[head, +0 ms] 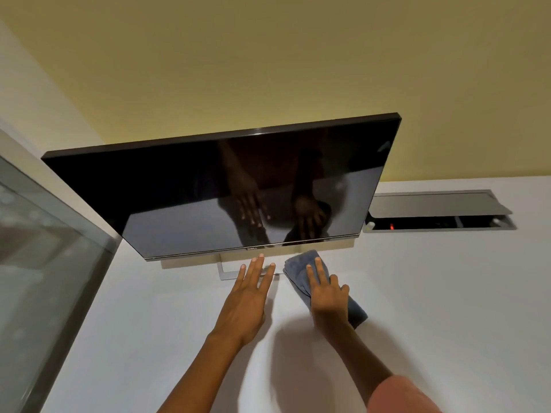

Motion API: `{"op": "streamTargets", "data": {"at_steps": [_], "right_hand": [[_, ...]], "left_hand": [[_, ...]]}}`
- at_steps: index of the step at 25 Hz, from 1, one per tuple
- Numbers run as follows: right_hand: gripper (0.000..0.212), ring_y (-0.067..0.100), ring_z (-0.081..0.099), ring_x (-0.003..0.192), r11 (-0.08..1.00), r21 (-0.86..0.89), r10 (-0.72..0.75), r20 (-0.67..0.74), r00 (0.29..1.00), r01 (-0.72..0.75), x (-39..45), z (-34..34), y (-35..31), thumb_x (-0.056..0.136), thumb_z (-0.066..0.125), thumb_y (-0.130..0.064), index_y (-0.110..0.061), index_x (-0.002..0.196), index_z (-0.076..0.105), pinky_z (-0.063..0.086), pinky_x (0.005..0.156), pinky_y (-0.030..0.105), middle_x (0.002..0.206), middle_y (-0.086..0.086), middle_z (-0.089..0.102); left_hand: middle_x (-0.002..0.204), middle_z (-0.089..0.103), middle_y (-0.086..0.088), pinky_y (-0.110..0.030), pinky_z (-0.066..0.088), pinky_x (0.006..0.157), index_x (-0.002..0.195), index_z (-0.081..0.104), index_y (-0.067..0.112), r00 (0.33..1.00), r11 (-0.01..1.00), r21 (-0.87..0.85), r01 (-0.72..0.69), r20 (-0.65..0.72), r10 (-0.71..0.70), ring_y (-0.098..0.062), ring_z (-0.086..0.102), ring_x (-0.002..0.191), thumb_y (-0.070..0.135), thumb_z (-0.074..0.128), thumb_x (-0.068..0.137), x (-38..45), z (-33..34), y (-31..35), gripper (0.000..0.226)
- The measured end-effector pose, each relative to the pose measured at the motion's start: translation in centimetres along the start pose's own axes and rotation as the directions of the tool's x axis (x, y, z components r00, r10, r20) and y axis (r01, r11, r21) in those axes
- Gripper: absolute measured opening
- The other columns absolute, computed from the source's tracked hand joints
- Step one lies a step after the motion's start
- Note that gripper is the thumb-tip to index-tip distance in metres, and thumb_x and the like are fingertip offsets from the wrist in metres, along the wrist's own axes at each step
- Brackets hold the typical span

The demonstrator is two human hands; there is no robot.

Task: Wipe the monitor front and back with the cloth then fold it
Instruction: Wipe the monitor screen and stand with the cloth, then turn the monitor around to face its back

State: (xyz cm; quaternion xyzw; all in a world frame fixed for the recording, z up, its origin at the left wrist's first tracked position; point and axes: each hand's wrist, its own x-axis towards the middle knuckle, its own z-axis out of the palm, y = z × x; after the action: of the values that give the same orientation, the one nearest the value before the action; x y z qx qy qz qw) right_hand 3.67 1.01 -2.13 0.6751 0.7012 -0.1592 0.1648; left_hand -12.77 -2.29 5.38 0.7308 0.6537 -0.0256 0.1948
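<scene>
Monitor point(226, 186) looms ahead on white tabletop point(417, 293); right hand point(328, 296) presses cloth point(298, 269) flat, left hand point(247, 302) straight-fingered beside; cable hatch point(438, 211) rightward.

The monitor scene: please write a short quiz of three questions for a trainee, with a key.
1. True or false: the right hand lies flat on the grey cloth.
2. Where is the cloth? A) on the monitor screen B) on the white desk C) in the floor box
3. Fill in: the left hand has straight fingers and holds ____.

Key: 1 true; 2 B; 3 nothing.
</scene>
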Motion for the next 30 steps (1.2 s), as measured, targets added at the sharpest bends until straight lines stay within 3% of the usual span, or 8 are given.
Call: {"op": "streamTargets", "data": {"at_steps": [6,12,17,22,24,26,28,30], "right_hand": [[0.092,0.035,0.018,0.141,0.954,0.159,0.275,-0.119,0.954,-0.255,-2.4,0.5,4.5,0.09,0.056,-0.04,-0.02,0.149,-0.012,0.031,0.11,0.046,0.156,0.014,-0.019],[0.102,0.041,-0.01,0.143,0.972,0.16,0.162,0.061,0.985,-0.17,-3.9,3.3,6.2,0.081,0.039,-0.074,-0.023,0.147,-0.02,0.016,0.111,0.058,0.153,0.012,-0.027],[0.096,0.041,-0.019,0.141,0.968,0.231,0.086,0.064,0.994,-0.098,-4.4,1.3,7.4,0.081,0.031,-0.075,-0.023,0.148,-0.015,0.004,0.112,0.059,0.155,0.014,-0.022],[0.089,0.039,-0.015,0.143,0.974,0.224,0.017,0.025,1.0,-0.022,-7.1,-3.2,6.4,0.087,0.034,-0.068,-0.022,0.15,-0.011,0.006,0.115,0.051,0.156,0.013,-0.019],[0.081,0.035,-0.004,0.145,0.963,0.267,-0.004,-0.078,0.997,0.025,-8.3,-6.4,6.5,0.091,0.038,-0.059,-0.02,0.151,0.001,0.013,0.116,0.045,0.158,0.011,-0.01],[0.067,0.026,0.009,0.146,0.909,0.407,0.042,-0.296,0.954,0.087,-9.4,-10.4,7.1,0.095,0.04,-0.048,-0.021,0.15,0.013,0.018,0.115,0.034,0.159,0.005,0.001],[0.062,0.019,0.004,0.146,0.872,0.441,0.055,-0.522,0.851,0.214,-10.1,-14.8,7.8,0.097,0.039,-0.042,-0.022,0.15,0.013,0.014,0.116,0.03,0.159,0.0,0.0],[0.066,0.017,-0.009,0.146,0.876,0.336,-0.028,-0.68,0.733,0.345,-10.1,-18.7,8.5,0.098,0.037,-0.042,-0.021,0.151,0.004,0.003,0.117,0.032,0.159,-0.001,-0.01]], "left_hand": [[0.155,-0.022,0.001,-0.034,0.007,0.116,0.149,-0.007,0.029,0.997,0.997,0.012,-0.081,0.02,0.081,-0.025,-0.019,0.142,0.006,0.041,0.095,0.2,0.9,2.7,0.076],[0.155,-0.023,0.0,-0.034,0.01,0.116,0.149,-0.008,0.029,0.992,0.991,0.042,-0.125,-0.012,0.126,-0.025,-0.019,0.142,0.006,0.044,0.095,0.3,1.0,4.6,0.079],[0.152,-0.02,0.007,-0.031,0.015,0.116,0.149,-0.004,0.025,0.963,0.977,0.01,-0.215,-0.163,0.214,-0.018,-0.015,0.142,-0.002,0.039,0.094,0.1,0.4,5.1,0.075],[0.148,-0.014,0.013,-0.029,0.027,0.111,0.142,-0.008,0.027,0.889,0.946,0.002,-0.323,-0.342,0.304,-0.012,-0.013,0.138,-0.008,0.042,0.091,0.6,-1.1,6.0,0.079],[0.151,0.002,0.005,-0.035,0.029,0.109,0.146,0.008,0.018,0.831,0.934,0.035,-0.355,-0.445,0.333,-0.018,-0.001,0.139,-0.014,0.053,0.083,1.0,-2.4,6.6,0.084],[0.15,0.025,-0.007,-0.043,0.023,0.107,0.144,0.029,0.007,0.741,0.923,0.082,-0.375,-0.572,0.352,-0.024,0.014,0.137,-0.017,0.064,0.072,1.6,-4.0,6.9,0.084],[0.148,0.032,-0.012,-0.038,0.017,0.112,0.142,0.032,0.004,0.681,0.927,0.11,-0.359,-0.648,0.341,-0.02,0.012,0.14,-0.009,0.064,0.078,2.1,-6.3,7.2,0.073],[0.153,0.023,-0.01,-0.029,0.001,0.117,0.146,0.022,0.007,0.639,0.934,0.118,-0.338,-0.7,0.32,-0.015,0.002,0.143,0.011,0.044,0.095,2.3,-8.9,7.4,0.056]]}}
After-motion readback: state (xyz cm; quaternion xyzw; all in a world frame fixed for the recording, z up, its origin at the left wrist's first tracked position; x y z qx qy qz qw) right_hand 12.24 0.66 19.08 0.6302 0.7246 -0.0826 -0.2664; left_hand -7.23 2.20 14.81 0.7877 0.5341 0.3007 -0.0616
